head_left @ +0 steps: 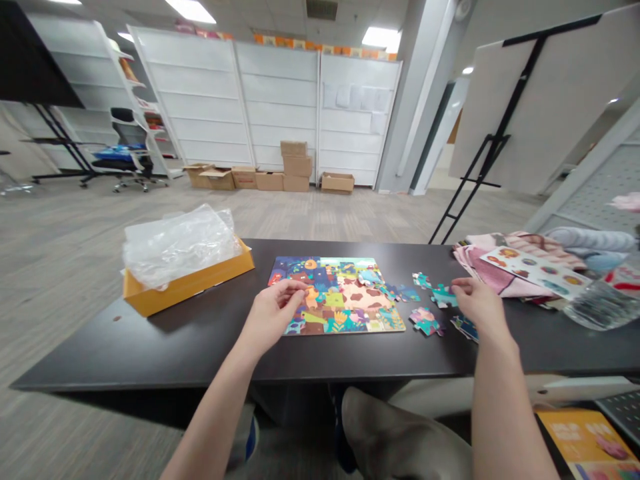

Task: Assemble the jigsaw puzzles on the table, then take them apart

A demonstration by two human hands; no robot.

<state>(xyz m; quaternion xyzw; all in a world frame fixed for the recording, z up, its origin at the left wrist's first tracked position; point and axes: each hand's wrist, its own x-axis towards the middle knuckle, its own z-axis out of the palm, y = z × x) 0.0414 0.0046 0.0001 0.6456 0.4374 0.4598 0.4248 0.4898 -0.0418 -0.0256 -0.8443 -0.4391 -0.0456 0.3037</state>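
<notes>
A colourful jigsaw puzzle [345, 293] lies mostly assembled on the dark table [200, 333]. My left hand [275, 310] rests on the puzzle's left edge, fingers curled and pressed down on it. My right hand [477, 300] lies to the right of the puzzle, fingertips pinched on a teal loose puzzle piece [443, 295]. More loose pieces [425, 321] lie scattered between the puzzle and my right hand, one partly under my right wrist.
A yellow box [187, 283] with a clear plastic bag on it sits at the table's left. Pink cloth and a printed sheet [530, 267] lie at the right, beside a plastic bottle [600, 307]. An easel stands behind right; cardboard boxes line the far shelves.
</notes>
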